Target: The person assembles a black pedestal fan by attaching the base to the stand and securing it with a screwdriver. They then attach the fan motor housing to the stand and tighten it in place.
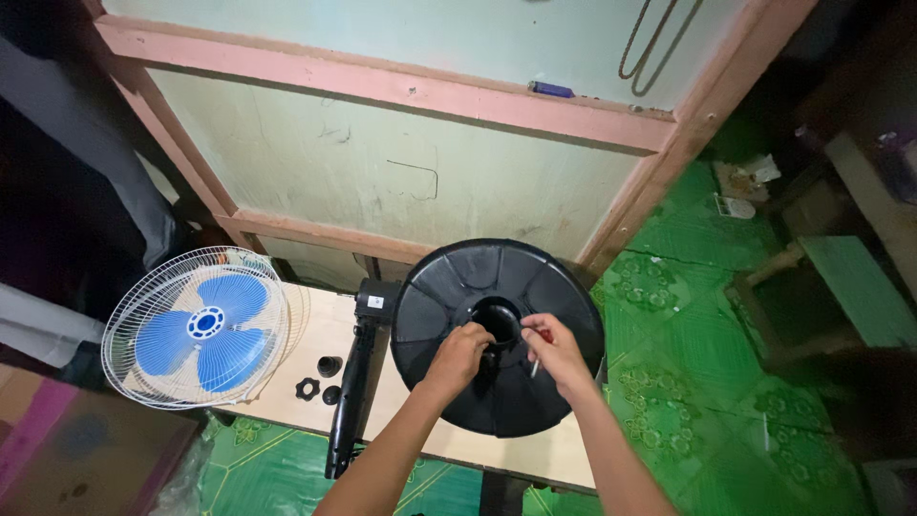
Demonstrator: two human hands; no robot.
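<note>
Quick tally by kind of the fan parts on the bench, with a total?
Round black base: 1
Black pole: 1
Caged fan head with blue blades: 1
Small black fittings: 3
Screwdriver in the right hand: 1
Total: 7

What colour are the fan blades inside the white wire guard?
Blue fan blades, clearest in the head view.

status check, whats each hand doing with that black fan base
Left hand on the black round fan base, fingers at its centre hole. Right hand grips a small red-handled screwdriver beside the hole. Black fan pole alongside, nothing blocking.
</note>
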